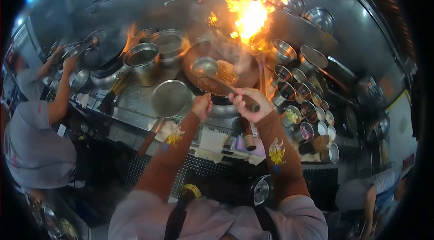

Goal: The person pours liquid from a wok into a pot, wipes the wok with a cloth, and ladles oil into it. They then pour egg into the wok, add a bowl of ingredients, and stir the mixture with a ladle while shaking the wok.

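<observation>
My right hand (250,105) is wrapped round the handle of a ladle (205,67), whose bowl hangs over the left part of the wok (192,54). Noodle-like, brownish food (226,72) lies in the wok, partly behind the ladle, with steam rising from it. My left hand (202,106) is closed at the wok's near edge and seems to grip it; the exact hold is hidden by the fingers. Large flames (251,16) flare up behind the wok's far right rim. A round strainer (171,98) rests on the counter left of my left hand.
Metal pots (142,57) stand left of the wok. Several ingredient containers (286,91) crowd the right side. Folded cloths (211,140) lie along the front edge. Co-workers (40,145) stand at left, by another wok (106,48), and at lower right (361,192).
</observation>
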### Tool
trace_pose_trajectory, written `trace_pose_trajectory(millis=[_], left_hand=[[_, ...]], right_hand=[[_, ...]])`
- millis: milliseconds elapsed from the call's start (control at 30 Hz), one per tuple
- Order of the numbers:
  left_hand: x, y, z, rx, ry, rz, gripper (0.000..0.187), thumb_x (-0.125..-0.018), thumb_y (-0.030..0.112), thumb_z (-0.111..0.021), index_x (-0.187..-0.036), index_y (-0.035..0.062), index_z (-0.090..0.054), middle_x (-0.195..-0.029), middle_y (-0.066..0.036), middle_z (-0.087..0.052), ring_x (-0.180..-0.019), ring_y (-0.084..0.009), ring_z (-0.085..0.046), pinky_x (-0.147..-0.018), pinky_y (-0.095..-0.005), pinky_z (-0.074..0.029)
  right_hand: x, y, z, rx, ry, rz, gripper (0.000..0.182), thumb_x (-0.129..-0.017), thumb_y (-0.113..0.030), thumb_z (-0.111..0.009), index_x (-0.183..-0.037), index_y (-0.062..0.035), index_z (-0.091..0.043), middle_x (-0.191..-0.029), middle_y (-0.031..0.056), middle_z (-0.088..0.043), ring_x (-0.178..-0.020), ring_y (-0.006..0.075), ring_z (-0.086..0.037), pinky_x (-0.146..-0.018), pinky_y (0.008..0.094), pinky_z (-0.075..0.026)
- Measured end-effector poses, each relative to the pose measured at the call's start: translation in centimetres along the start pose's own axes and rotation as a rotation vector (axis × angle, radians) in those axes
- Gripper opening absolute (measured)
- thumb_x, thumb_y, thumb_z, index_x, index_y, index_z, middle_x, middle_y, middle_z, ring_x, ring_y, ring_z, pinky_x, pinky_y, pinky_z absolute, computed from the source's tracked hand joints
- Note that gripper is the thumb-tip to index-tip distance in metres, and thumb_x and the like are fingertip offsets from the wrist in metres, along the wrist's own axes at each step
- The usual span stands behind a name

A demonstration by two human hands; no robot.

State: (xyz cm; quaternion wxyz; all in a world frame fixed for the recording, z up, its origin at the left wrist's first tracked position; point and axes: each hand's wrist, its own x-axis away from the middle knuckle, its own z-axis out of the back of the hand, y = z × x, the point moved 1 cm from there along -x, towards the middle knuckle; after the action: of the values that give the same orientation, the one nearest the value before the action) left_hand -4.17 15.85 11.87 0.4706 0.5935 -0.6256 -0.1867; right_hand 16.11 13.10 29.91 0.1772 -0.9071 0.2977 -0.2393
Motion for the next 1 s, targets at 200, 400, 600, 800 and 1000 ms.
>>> trace_pose_trajectory(millis=[200,400,600,800,1000], left_hand=[[-5.3,-1.1,-1.5,0.082,0.200,0.014,0.015,-0.085,0.019,-0.059,-0.082,0.0043,-0.055,-0.063,-0.006,-0.053,-0.048,-0.0142,-0.049,-0.040,-0.0277,-0.040],[-5.4,-1.4,-4.0,0.069,0.278,0.050,0.013,-0.083,0.015,-0.057,-0.087,0.0021,-0.055,-0.068,-0.012,-0.055,-0.052,-0.0195,-0.052,-0.042,-0.0333,-0.042],[-8.4,-1.8,-1.0,0.169,0.288,-0.013,0.015,-0.083,0.012,-0.053,-0.097,0.0062,-0.054,-0.070,-0.011,-0.054,-0.055,-0.0222,-0.055,-0.045,-0.0361,-0.044],[-5.0,-0.3,-2.9,-0.033,0.128,0.147,0.010,-0.086,0.014,-0.055,-0.086,0.0037,-0.056,-0.066,-0.007,-0.051,-0.053,-0.0183,-0.049,-0.047,-0.0320,-0.045],[-1.9,-0.7,4.3,-0.192,-0.094,-0.385,0.024,-0.095,0.022,-0.052,-0.076,0.0071,-0.053,-0.058,-0.003,-0.045,-0.051,-0.0161,-0.046,-0.046,-0.0309,-0.043]], right_hand=[[9.2,0.4,1.7,0.134,-0.018,0.007,0.020,-0.087,-0.004,-0.058,-0.106,-0.0030,-0.052,-0.089,0.0131,-0.060,-0.066,0.0114,-0.058,-0.048,0.0204,-0.047],[13.8,0.2,2.4,0.136,-0.007,0.050,0.029,-0.087,-0.002,-0.056,-0.114,-0.0051,-0.047,-0.088,0.0130,-0.059,-0.063,0.0121,-0.056,-0.045,0.0221,-0.046],[15.4,0.1,2.9,0.230,0.028,0.116,0.039,-0.088,-0.003,-0.056,-0.125,0.0006,-0.044,-0.089,0.0131,-0.060,-0.061,0.0109,-0.056,-0.044,0.0224,-0.047],[14.9,1.0,2.6,0.286,0.004,0.105,0.030,-0.087,-0.005,-0.058,-0.116,-0.0012,-0.050,-0.083,0.0096,-0.059,-0.059,0.0110,-0.057,-0.042,0.0238,-0.046],[10.7,2.2,3.2,0.378,0.037,0.099,0.043,-0.087,-0.003,-0.057,-0.127,-0.0002,-0.044,-0.084,0.0099,-0.060,-0.059,0.0109,-0.056,-0.043,0.0241,-0.047]])
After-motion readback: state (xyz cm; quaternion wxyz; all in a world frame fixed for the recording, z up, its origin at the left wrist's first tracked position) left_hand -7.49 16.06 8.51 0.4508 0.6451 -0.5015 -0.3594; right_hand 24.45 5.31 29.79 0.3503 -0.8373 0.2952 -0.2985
